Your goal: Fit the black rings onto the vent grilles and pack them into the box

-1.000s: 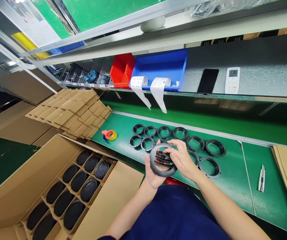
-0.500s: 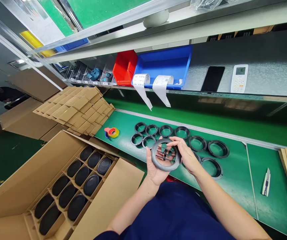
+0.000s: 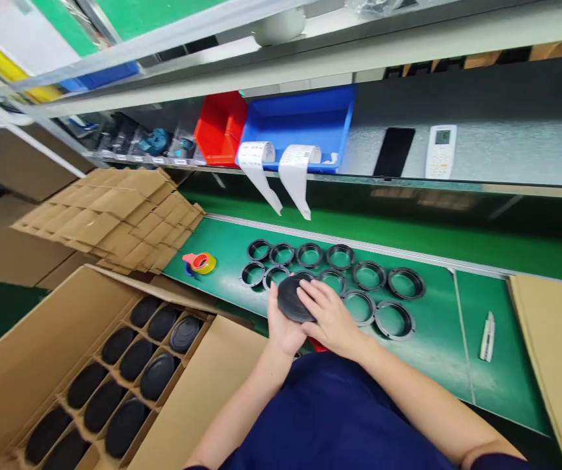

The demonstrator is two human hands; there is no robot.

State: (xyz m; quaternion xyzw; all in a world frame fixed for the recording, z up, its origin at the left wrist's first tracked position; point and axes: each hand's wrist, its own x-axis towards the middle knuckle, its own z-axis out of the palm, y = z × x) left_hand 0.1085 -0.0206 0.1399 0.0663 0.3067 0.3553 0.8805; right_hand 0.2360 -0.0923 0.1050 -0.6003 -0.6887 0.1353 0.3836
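A round black air vent is in my hands, its face showing as a solid dark disc. My left hand cradles it from below and the left, thumb along its edge. My right hand grips its right side, fingers lying over the face. Behind the vent, black rings stand in two rows on the green bench. Down to the left, an open cardboard box holds several black round pieces in divider cells.
Folded cardboard dividers are stacked at the left. A tape dispenser and a utility knife lie on the bench. Above, a shelf carries a red bin, a blue bin, label rolls, a phone and a remote.
The vent's open centre with thin slats now looks like a solid disc. My right fingers have moved from its rim onto its face. The view has shifted to the right.
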